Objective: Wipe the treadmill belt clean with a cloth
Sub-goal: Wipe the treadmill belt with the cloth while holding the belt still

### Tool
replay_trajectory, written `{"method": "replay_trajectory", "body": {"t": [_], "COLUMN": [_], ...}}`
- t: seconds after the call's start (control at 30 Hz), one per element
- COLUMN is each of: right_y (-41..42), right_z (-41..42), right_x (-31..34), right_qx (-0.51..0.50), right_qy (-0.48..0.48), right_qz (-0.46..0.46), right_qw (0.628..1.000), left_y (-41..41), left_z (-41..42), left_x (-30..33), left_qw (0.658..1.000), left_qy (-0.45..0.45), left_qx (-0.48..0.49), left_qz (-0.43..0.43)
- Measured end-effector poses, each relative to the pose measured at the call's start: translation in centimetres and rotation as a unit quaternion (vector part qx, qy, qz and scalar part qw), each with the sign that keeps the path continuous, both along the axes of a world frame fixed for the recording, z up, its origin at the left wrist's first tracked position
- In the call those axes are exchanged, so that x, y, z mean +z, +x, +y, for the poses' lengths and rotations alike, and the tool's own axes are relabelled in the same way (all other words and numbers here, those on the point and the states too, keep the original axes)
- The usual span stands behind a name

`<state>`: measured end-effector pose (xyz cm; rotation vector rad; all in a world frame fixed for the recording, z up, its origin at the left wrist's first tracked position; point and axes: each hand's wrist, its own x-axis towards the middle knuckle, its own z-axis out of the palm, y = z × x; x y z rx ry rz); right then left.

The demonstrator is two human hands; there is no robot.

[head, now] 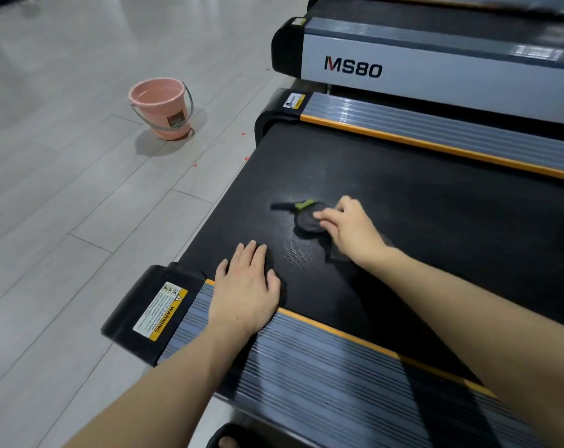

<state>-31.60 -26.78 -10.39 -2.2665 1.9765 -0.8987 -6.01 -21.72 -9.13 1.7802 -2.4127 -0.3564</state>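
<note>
Two hands: both are down on the treadmill belt point(419, 202).
Left hand point(246, 286): your fingers lie flat and straight, pressing on the belt edge by the near side rail point(306, 367). It holds nothing.
Right hand point(351, 226): your fingers curl on a small black round tool point(308, 221) with a green bit.
Cloth point(337, 253): a dark patch under your right wrist looks like it, but it is hard to tell.
Bucket point(162, 108): pink, on the floor, well apart.
Tip: move the tool off first, then rub in long, even rows.
</note>
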Motion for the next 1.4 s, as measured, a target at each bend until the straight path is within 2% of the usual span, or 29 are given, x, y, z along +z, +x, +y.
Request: {"method": "replay_trajectory", "body": {"t": [0.07, 0.13, 0.2, 0.3, 0.37, 0.53, 0.67, 0.73, 0.83, 0.97, 1.17, 1.4], "right_y": [-1.1, -0.5, 1.2, 3.8, 4.5, 4.6, 3.1, 1.8, -0.3, -3.2, -8.8, -9.9], "right_z": [-2.5, -2.4, 0.1, 6.3, 8.6, 8.0, 3.9, 0.2, -5.5, -11.4, -21.2, -24.8], "right_x": [0.0, -0.2, -0.2, 0.3, 0.6, -0.1, -0.6, -0.6, -1.1, -1.6, -1.7, -1.4], "right_qx": [-0.094, -0.111, -0.06, 0.098, 0.155, 0.133, 0.11, 0.063, -0.014, -0.054, -0.112, -0.13], "right_qy": [0.009, 0.01, 0.016, 0.06, 0.084, 0.044, 0.014, 0.01, -0.008, -0.023, -0.036, -0.025], "right_qz": [-0.038, -0.059, -0.072, -0.09, -0.081, -0.038, -0.019, -0.021, -0.031, -0.025, -0.002, 0.023], "right_qw": [0.995, 0.992, 0.995, 0.989, 0.981, 0.989, 0.994, 0.998, 0.999, 0.998, 0.993, 0.991], "left_y": [0.1, 0.1, 0.1, 0.1, 0.1, 0.1, -0.6, -1.6, -3.7, -5.5, -5.1, -3.5], "left_z": [0.1, 0.0, -0.2, 0.0, -0.2, -0.1, -1.2, -3.0, -7.2, -13.2, -20.9, -23.0], "left_x": [0.0, -0.1, -0.1, -0.1, -0.2, 0.1, 0.1, 0.2, 0.1, -0.2, -1.7, -3.1], "left_qw": [1.0, 1.0, 1.0, 1.0, 1.0, 1.0, 0.999, 1.0, 0.999, 0.999, 0.999, 0.998], "left_qy": [0.004, 0.009, 0.017, 0.011, 0.011, 0.025, 0.021, 0.015, 0.026, -0.001, 0.002, -0.052], "left_qx": [-0.001, -0.003, -0.006, -0.003, -0.005, -0.016, -0.019, -0.016, -0.021, -0.041, -0.016, -0.037], "left_qz": [-0.002, -0.003, 0.004, 0.007, 0.007, -0.003, -0.023, -0.021, -0.013, -0.029, -0.04, -0.008]}}
